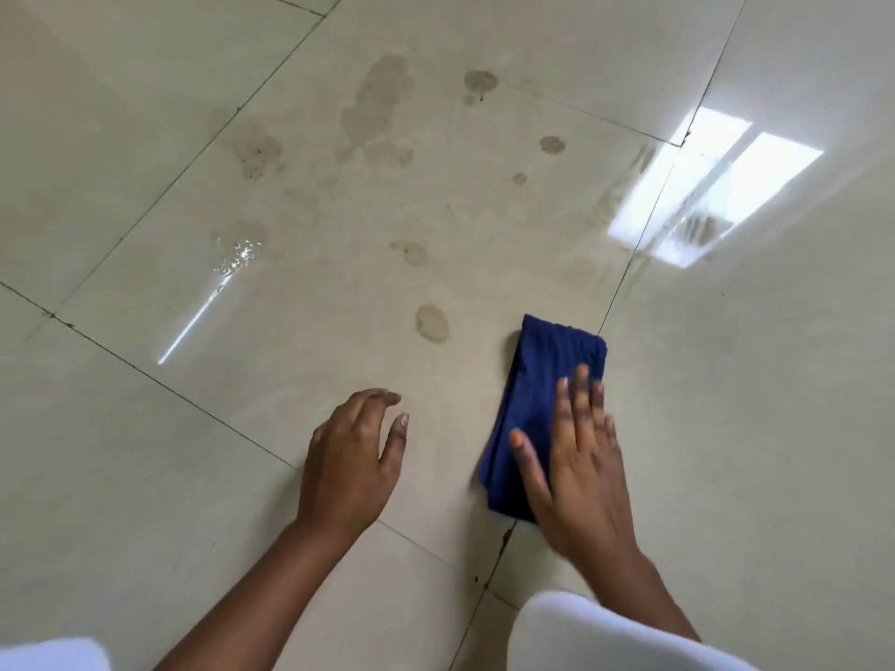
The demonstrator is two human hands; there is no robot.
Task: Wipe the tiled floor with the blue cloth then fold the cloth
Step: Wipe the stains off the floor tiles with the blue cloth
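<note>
A dark blue cloth (542, 385), folded into a long narrow pad, lies on the glossy cream tiled floor (300, 331) right of centre. My right hand (576, 457) lies flat on its near half, fingers straight and spread, pressing it down. My left hand (353, 457) hovers just above the bare tile to the left of the cloth, fingers loosely bent, holding nothing. Brownish smudges mark the tile ahead: one oval spot (432, 324) just left of the cloth's far end, larger footprint-like stains (378, 113) farther off.
Dark grout lines (624, 278) cross the floor; one runs under the cloth's right edge. A small wet patch glints at the left (237, 256). A bright window reflection (717, 186) lies at the upper right. White clothing shows at the bottom edge (605, 636).
</note>
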